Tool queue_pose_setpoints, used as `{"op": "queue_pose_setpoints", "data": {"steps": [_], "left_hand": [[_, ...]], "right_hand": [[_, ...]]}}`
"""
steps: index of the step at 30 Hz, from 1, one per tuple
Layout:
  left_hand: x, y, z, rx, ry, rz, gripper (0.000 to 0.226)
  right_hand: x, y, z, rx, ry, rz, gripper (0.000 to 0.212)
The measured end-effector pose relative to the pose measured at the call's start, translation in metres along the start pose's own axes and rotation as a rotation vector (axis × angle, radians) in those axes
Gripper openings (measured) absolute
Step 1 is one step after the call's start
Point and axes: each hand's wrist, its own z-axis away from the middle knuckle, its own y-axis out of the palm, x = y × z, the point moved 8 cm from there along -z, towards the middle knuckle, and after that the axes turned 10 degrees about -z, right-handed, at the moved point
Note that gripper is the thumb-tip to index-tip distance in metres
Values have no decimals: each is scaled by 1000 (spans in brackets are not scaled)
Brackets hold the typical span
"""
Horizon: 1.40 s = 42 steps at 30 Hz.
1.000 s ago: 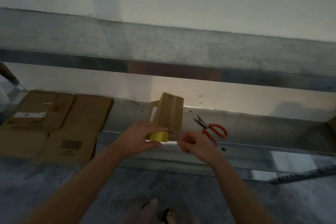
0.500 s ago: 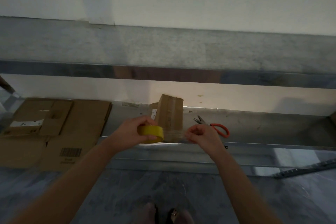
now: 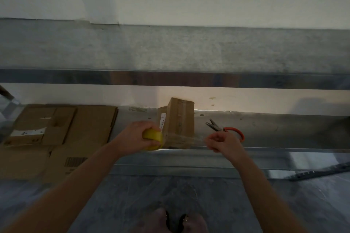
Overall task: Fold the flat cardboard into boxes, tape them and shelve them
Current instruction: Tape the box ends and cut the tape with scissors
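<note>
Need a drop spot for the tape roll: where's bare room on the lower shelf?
Widest bare stretch of the grey metal lower shelf lies right of the orange-handled scissors. A narrower gap sits between the flat brown cardboard stack and the small upright cardboard box. Crowded: box to scissors, where the right hand holds clear tape stretched.

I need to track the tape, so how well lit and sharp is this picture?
Head view: dim, one warm bright patch on the wall behind the box; the tape strip from tape roll to right hand is faint, nearly see-through; the flat cardboard lies in shadow.
</note>
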Motion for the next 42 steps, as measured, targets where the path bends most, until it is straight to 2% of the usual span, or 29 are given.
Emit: {"op": "queue_pose_setpoints", "data": {"steps": [9,16,26,30,33,36,39,42], "left_hand": [[27,33,-16,-34,-18,-117,35],[38,46,-30,0,-33,-159,37],[44,55,-43,25,-69,-125,36],[48,58,-47,46,-82,-142,40],[51,58,-46,44,-80,-130,40],[51,57,-46,35,-66,-117,40],[51,55,-45,30,-66,-110,43],[51,54,-43,37,-40,-116,47]], "right_hand": [[-43,13,-26,-8,103,27,10],[-76,27,-36,-20,250,-138,9],[-89,53,-40,-116,330,-374,9],[-82,61,-29,-197,274,-355,40],[-69,57,-14,-330,157,-145,40],[-64,76,0,-248,91,-230,22],[-56,92,9,-186,34,-333,33],[-43,96,5,-175,-21,-271,49]]}}
